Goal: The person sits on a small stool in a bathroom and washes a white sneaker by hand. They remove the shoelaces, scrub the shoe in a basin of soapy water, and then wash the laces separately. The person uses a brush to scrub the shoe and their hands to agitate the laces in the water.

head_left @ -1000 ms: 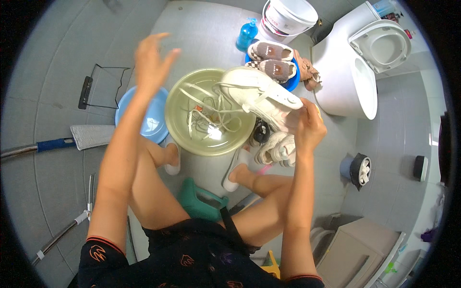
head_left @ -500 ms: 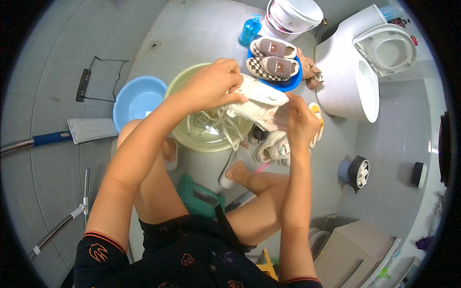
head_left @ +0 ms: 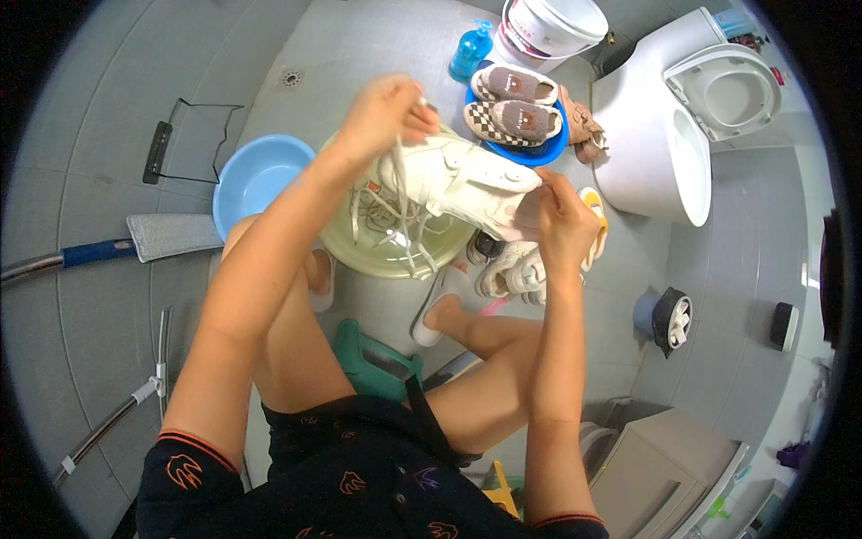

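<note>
A white sneaker (head_left: 471, 180) is held tilted over a pale green basin (head_left: 339, 260), its loose laces (head_left: 415, 229) dangling down toward the liquid. My left hand (head_left: 386, 115) is raised above the far side of the basin, its fingers closed on a white shoelace (head_left: 400, 154). To the right, my right hand (head_left: 569, 220) pinches the edge of the sneaker between thumb and fingers. More pale, tangled shapes show inside the basin under the laces; I cannot make them all out.
A light blue basin (head_left: 260, 175) stands left of the green one. Checkered shoes (head_left: 512, 117) sit in a blue basin at the far right, near a blue pump bottle (head_left: 470, 54) and white bucket (head_left: 552, 27). More white shoes (head_left: 512, 272), a toilet (head_left: 646, 135) and a green stool (head_left: 377, 364) surround me.
My left hand has come off the sneaker and moved up and left, drawing a lace with it. More of the sneaker's upper shows. My right hand keeps its grip.
</note>
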A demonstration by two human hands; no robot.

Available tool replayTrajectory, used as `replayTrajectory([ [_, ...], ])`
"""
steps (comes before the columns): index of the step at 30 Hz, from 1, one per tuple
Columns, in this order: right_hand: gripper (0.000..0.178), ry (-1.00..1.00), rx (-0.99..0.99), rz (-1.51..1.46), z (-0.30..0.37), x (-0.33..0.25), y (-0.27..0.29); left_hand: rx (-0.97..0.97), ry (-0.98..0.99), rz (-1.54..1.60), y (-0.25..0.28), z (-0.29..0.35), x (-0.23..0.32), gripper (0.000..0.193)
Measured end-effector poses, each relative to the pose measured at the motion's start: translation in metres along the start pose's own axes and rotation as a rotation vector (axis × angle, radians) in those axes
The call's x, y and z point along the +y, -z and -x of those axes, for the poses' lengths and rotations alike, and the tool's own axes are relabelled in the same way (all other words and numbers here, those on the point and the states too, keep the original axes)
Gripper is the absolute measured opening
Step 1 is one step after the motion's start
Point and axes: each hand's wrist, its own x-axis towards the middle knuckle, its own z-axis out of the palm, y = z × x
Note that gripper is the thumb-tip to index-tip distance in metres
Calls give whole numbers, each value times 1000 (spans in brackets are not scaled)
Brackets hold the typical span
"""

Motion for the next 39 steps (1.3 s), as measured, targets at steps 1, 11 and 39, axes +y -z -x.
replayTrajectory([
  [1, 22, -24, -7, 33, 0, 1, 1, 51, -38, -17, 7, -2, 3, 27],
  [11, 15, -243, 142, -131, -3, 30, 1, 350, -527, -797, 42, -16, -19, 32],
  [39, 12, -425, 83, -350, -18, 13, 4, -360, -56, -31, -29, 20, -22, 19],
])
